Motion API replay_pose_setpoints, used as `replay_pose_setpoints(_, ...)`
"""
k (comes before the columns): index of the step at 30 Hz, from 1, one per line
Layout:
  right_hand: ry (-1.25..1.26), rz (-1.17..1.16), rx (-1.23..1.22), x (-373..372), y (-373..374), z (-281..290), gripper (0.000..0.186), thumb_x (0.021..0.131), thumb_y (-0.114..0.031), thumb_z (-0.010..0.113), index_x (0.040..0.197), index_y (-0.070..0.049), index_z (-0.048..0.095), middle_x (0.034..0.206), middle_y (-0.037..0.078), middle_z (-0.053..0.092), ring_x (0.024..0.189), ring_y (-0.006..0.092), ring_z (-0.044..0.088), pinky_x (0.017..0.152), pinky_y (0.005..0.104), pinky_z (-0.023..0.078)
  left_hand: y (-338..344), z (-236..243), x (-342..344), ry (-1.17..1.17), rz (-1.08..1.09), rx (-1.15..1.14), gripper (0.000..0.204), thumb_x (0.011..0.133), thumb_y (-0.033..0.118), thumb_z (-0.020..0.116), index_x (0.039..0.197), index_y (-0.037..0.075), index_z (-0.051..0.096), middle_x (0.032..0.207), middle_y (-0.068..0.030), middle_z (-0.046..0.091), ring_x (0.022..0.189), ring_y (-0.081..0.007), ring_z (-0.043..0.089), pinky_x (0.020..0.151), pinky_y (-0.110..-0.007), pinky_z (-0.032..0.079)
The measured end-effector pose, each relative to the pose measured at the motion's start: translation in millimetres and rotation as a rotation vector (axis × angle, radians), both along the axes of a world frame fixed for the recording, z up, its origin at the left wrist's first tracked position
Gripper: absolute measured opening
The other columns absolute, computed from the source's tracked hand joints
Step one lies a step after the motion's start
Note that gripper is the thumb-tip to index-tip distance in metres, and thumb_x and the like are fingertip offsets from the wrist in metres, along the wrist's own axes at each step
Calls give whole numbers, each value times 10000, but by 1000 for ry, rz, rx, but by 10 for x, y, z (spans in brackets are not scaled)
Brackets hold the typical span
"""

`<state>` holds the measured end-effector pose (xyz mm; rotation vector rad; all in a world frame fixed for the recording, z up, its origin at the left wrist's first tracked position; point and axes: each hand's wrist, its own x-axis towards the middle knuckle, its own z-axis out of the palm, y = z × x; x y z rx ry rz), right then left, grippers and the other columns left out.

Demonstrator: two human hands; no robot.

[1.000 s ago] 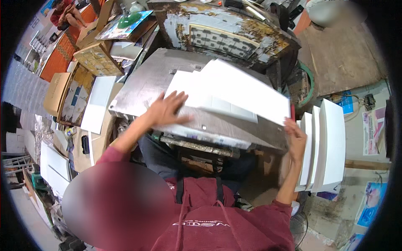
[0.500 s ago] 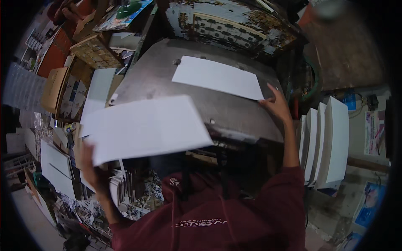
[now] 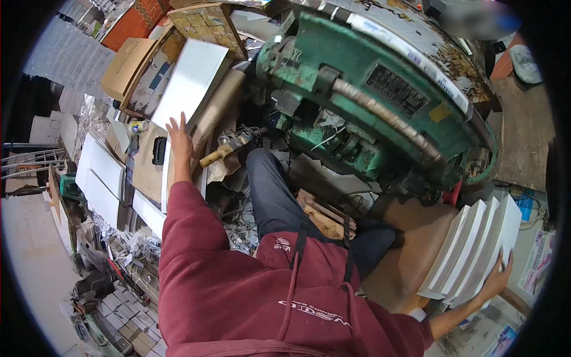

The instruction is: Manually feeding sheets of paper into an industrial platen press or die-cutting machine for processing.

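Over on the left, my left hand (image 3: 180,143) has its fingers spread at the near edge of a white sheet (image 3: 191,80), which lies on a stack. Nothing is gripped in it. Far to the right, my right hand (image 3: 495,279) reaches to the near corner of the outermost pile of white sheets (image 3: 499,229). Its fingers are apart and appear to touch the sheets' edge. Between my hands stands a green machine (image 3: 363,89) with a long metal rod and a dark plate on its face.
A brown roll (image 3: 217,104) runs beside the left stack, near a motor-like part (image 3: 235,146). An open cardboard box (image 3: 128,65) stands farther left. Paper scraps (image 3: 128,244) litter the lower left. Wooden pieces (image 3: 327,217) lie by my legs.
My left hand has let go of a white sheet and moved up. My right hand has left the sheet on the grey metal plate for the right-hand piles. The machine's green side now shows instead.
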<state>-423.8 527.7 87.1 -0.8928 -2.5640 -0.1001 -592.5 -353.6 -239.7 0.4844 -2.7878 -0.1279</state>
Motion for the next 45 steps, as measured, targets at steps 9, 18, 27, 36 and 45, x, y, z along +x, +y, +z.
replay_pose_setpoints(9, -370, -286, 64, 1426, 609, -116, 676, 796, -571, 672, 977, 77, 611, 887, 231, 612, 852, 338, 585, 842, 424, 468, 164, -279, -218, -162, 265, 74, 707, 885, 300, 502, 1483, 54, 216, 1477, -335, 191, 1385, -504, 122, 1139, -532, 161)
replay_pose_setpoints(18, -303, -60, -53, 1406, 496, -147, 576, 724, -261, 820, 1142, 24, 544, 1051, 165, 587, 993, 304, 578, 900, 387, 446, 525, -55, -310, -170, 217, 78, 806, 911, 604, 419, 1472, 48, 258, 1505, -284, 202, 1405, -449, 155, 1123, -553, 174)
replay_pose_setpoints(27, -226, -215, -440, 1283, 419, 260, 490, 701, -258, 814, 1057, 17, 619, 1010, 110, 623, 924, 219, 581, 852, 329, 448, 1958, 916, -744, 249, -498, 147, 534, 943, 255, 558, 1423, 99, 384, 1503, -219, 266, 1399, -419, 213, 1111, -471, 264)
replay_pose_setpoints(36, -9, -266, -565, 1210, 12, 262, 338, 889, -295, 632, 1071, -10, 641, 1033, 96, 639, 893, 213, 593, 824, 305, 450, 3433, 2329, -1172, 467, -975, 263, 526, 909, 179, 598, 1399, 95, 426, 1468, -162, 366, 1382, -335, 303, 1110, -419, 273)
replay_pose_setpoints(45, 478, 143, -80, 605, -475, 430, 284, 972, -82, 467, 1190, -26, 639, 1246, 84, 617, 1207, 189, 523, 1013, 297, 399, 4048, 1786, -1762, -705, -1169, 2, 851, 885, 689, 376, 1474, 83, 274, 1530, -178, 228, 1427, -332, 183, 1171, -448, 134)
